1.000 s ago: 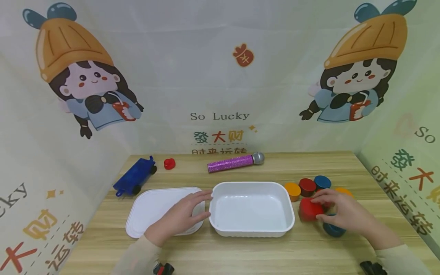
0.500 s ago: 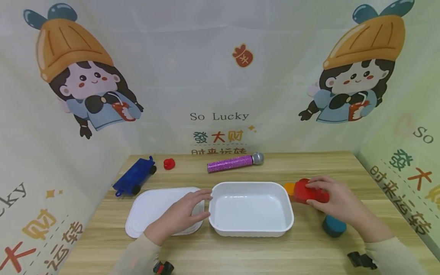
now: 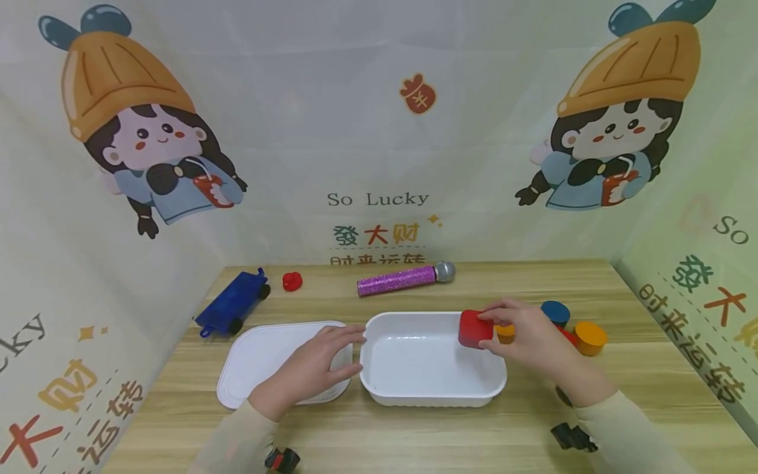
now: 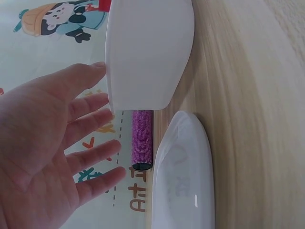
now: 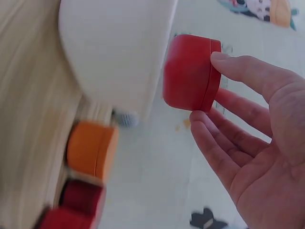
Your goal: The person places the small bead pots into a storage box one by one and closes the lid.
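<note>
Left hand: our left hand (image 3: 308, 375) rests with fingers spread on the white lid (image 3: 260, 359), fingertips at the white tray's (image 3: 432, 395) near-left rim.
Right hand: our right hand (image 3: 530, 339) pinches a red block (image 3: 474, 328) over the tray's right end.
Progress: we judge the tray holds nothing yet; the first block is not yet released.
Left to do: the orange block (image 3: 589, 337), the blue block (image 3: 555, 312) and others wait on the table (image 3: 414, 441) beyond.

Bright, even light with soft shadows; wrist views blur close up (head view bows at edges).
</note>
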`<state>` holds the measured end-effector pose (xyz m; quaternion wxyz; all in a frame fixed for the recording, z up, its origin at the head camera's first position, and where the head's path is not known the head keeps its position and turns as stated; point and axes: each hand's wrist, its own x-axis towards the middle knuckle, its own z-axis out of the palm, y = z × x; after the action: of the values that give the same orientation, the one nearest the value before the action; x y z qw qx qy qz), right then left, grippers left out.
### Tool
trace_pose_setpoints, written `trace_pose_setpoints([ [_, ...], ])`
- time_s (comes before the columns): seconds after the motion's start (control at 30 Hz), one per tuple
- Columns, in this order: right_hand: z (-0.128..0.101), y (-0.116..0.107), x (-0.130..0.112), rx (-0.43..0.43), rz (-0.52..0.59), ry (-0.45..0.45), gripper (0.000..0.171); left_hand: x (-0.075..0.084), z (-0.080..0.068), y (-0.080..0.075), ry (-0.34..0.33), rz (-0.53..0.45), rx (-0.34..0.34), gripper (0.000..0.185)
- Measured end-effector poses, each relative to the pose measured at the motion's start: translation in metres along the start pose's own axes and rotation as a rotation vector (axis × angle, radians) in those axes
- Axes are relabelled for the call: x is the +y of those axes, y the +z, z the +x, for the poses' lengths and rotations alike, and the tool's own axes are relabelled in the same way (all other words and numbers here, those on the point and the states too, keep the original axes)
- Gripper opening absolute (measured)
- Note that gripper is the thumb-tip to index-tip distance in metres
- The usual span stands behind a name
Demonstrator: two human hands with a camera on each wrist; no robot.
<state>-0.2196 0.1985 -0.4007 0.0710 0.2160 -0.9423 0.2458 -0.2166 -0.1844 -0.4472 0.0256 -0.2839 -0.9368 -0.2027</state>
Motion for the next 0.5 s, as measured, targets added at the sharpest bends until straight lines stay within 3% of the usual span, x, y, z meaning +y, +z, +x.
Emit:
trace_pose_setpoints([
  [0.5, 0.037, 0.051, -0.037, -0.103, 0.07, -0.017, 0.04, 0.002, 0.001, -0.002, 0.025, 0.05, -0.001, 0.049],
])
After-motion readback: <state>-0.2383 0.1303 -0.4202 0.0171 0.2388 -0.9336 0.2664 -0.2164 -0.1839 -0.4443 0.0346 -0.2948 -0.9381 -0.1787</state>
